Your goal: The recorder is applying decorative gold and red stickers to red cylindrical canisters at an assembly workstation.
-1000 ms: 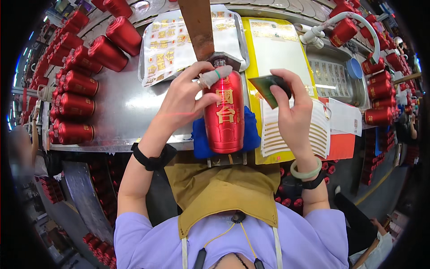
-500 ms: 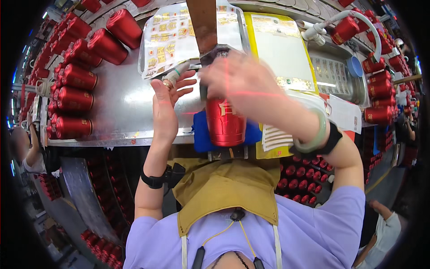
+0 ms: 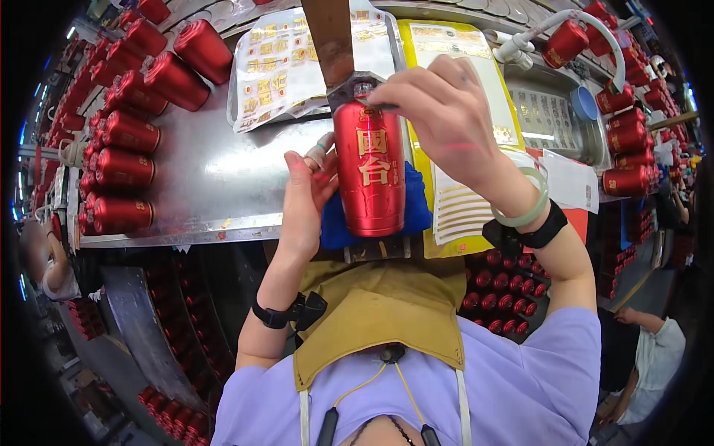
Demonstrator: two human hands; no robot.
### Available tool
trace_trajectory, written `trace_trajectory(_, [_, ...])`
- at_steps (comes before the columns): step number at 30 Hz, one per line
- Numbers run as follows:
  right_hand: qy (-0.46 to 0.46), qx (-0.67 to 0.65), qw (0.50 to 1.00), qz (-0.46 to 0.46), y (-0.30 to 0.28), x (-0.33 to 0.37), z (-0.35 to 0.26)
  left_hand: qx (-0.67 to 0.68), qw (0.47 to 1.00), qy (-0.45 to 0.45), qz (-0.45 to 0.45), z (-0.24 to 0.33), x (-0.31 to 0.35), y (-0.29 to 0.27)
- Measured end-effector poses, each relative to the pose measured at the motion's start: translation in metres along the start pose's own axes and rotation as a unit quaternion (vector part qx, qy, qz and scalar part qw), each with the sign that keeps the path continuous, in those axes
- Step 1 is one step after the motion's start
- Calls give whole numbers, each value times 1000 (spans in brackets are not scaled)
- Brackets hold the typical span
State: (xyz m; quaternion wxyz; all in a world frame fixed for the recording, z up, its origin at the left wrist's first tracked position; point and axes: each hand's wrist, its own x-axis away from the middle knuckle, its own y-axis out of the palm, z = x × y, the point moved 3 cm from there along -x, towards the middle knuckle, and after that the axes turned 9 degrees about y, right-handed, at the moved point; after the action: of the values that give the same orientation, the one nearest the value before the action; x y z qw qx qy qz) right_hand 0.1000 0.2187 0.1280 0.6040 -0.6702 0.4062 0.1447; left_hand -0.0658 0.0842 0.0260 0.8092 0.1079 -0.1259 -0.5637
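A red bottle (image 3: 370,171) with gold characters lies on a blue cloth (image 3: 418,204), its neck in a dark holder below a brown upright bar (image 3: 329,37). Beside the bottle's left side is my left hand (image 3: 303,197), thumb apart and fingers stretched toward the bottle; a wrap covers one finger. Whether those fingertips touch the bottle I cannot tell. Over the bottle's right shoulder, near the neck, my right hand (image 3: 446,111) has its fingers curled with thumb and index pinched. What is between them is hidden or too small to name.
Several red bottles (image 3: 123,171) stand along the metal table's left side. Behind the holder lies a sheet of gold labels (image 3: 268,63). To the right are a yellow board with white sheets (image 3: 476,89), label strips (image 3: 460,215), a blue cup (image 3: 584,104) and a curved pipe (image 3: 587,18).
My right hand has moved right, off the bottle's upper front, and now pinches near its shoulder. My left hand has come down and right to the bottle's side. The gold characters now show fully.
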Motion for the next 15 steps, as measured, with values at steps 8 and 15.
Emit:
trace_trajectory(8, [21,-185,977,-100,-7,61,-56,-47,999,-13,9,4,5,13])
trace_trajectory(15, [418,-298,858,38,20,55,-10,-97,991,82,-32,8,3,37])
